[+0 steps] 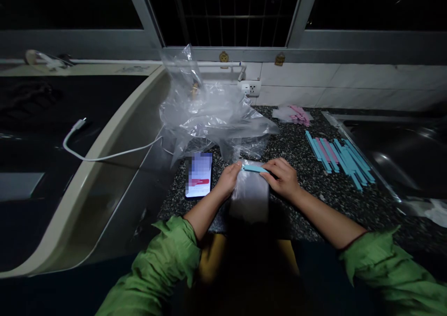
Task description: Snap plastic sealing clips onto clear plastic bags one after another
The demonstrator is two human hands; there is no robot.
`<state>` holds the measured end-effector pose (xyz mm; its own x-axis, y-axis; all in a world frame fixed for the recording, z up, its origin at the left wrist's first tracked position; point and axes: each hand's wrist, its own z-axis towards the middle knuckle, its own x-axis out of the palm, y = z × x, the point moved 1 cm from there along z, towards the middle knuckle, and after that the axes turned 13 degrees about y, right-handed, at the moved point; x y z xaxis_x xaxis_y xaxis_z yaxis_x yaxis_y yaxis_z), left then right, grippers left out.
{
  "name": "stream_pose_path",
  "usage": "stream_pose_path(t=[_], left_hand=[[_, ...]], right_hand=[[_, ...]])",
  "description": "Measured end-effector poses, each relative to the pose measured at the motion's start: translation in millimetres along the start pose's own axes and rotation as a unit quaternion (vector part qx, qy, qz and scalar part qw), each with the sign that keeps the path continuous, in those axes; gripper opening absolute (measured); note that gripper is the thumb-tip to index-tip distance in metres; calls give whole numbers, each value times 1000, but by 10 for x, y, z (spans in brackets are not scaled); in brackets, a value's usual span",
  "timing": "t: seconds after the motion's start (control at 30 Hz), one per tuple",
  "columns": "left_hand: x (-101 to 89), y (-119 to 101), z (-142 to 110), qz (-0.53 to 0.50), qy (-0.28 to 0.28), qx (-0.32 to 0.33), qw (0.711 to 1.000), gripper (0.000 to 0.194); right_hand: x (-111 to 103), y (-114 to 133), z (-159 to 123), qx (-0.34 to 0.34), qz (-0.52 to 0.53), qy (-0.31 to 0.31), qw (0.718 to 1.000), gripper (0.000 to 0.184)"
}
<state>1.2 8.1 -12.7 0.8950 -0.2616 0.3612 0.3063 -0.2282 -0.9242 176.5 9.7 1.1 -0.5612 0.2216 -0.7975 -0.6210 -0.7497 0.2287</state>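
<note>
A long blue bag clip [254,168] lies across the top edge of a clear plastic bag [250,197] at the front of the counter. My left hand [228,178] pinches the bag's upper left corner at the left end of the clip. At the other end, my right hand [282,178] closes its thumb and fingers on the clip. Whether the clip is fastened around the bag's edge, I cannot tell. Several blue clips [352,162] and a few pink clips [328,150] lie in a loose group to the right.
Crumpled clear plastic [213,115] is heaped behind my hands. A lit phone [199,175] lies left of the bag. More pink clips [301,114] rest near the tiled wall. A metal sink [394,143] borders the right, a white cable [115,155] crosses the left. A wall outlet [252,88] is behind.
</note>
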Motion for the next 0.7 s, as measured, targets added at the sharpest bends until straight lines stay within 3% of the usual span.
stream_pose_path(t=[0.43, 0.7], left_hand=[[-15, 6, 17, -5, -13, -3, 1000, 56], [-18, -4, 14, -1, -12, 2, 1000, 47]], right_hand=[[-19, -17, 19, -19, 33, -24, 999, 10], [-54, -4, 38, -21, 60, -44, 997, 10]])
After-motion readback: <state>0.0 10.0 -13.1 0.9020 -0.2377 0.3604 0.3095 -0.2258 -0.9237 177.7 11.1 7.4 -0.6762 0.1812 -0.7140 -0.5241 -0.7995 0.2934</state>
